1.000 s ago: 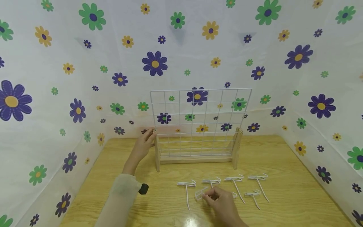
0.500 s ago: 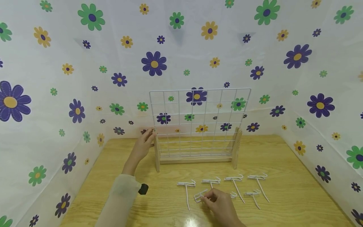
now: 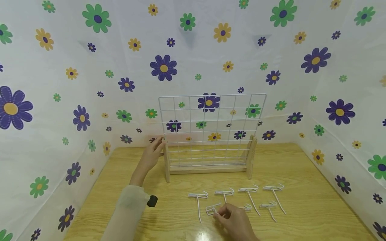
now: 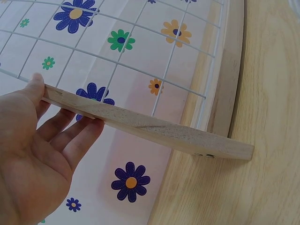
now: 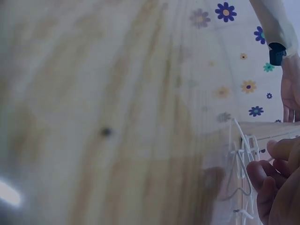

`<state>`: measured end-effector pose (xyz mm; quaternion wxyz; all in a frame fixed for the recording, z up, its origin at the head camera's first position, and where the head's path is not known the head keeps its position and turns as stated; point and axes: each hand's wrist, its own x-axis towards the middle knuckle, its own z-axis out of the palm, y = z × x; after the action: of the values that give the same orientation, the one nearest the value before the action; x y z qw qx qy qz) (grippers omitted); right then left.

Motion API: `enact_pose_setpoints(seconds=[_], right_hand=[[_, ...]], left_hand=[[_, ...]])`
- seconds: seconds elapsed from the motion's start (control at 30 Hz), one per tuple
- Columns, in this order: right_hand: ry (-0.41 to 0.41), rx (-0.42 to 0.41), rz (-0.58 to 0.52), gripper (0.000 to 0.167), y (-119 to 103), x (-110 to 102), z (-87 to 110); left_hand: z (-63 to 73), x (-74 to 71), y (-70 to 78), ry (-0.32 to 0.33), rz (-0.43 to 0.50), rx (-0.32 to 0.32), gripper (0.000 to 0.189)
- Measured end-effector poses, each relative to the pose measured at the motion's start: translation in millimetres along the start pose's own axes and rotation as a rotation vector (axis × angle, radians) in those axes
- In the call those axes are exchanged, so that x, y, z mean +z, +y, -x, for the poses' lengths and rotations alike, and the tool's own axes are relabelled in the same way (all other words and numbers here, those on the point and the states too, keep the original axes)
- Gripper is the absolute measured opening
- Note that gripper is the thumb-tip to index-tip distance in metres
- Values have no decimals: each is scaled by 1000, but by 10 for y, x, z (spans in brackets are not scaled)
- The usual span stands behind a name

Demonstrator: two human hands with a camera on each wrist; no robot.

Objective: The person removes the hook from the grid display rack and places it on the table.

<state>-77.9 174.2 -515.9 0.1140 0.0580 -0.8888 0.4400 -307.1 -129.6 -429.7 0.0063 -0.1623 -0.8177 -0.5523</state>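
A white wire grid panel (image 3: 212, 130) stands upright in a wooden stand (image 3: 208, 170) at the back of the table. My left hand (image 3: 152, 154) grips the stand's left post; in the left wrist view the thumb lies on one side of that post (image 4: 140, 119) and the fingers on the other. Near the front, my right hand (image 3: 236, 221) pinches a white wire hook (image 3: 212, 209) by its prong, with the frame end pointing left. In the right wrist view, the right-hand fingers (image 5: 267, 178) partly cover the hooks.
Several more white wire hooks lie in front of the stand, among them a left one (image 3: 198, 204), a far right one (image 3: 275, 195) and a shorter one (image 3: 269, 209). One hook (image 3: 247, 207) is partly hidden behind my right hand. A flowered cloth (image 3: 193, 67) surrounds the wooden table (image 3: 126, 214).
My right hand has shifted slightly toward the front edge, and the pinched hook has turned and dropped a little with it. The left hand stays on the post.
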Motion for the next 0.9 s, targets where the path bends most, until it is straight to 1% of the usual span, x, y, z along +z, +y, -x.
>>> enact_pose_setpoints(seconds=[0.17,0.33,0.43,0.53,0.6,0.7,0.83,0.9], right_hand=[[-12,8,33,19,12,24,45],[-58,16,37,19,14,19,79],[-87,-2,25,20,23,8,91],[-96,-40,28,20,42,1,96],[-105,-48,31,20,56,1,102],[-126,-20,36,20,70,1,113],[-157,53,45,19,63,1,129],[-169,74,49,19,51,7,134]], left_hand=[[6,-2,-1,-1,5,5,61],[7,-2,-8,-3,12,18,60],[5,-3,-13,-6,15,21,60],[3,-2,-14,-6,12,19,60],[3,-2,-14,-4,8,16,60],[0,-1,-17,-3,4,14,61],[-10,1,-24,-3,9,13,63],[-16,3,-31,-4,13,9,62]])
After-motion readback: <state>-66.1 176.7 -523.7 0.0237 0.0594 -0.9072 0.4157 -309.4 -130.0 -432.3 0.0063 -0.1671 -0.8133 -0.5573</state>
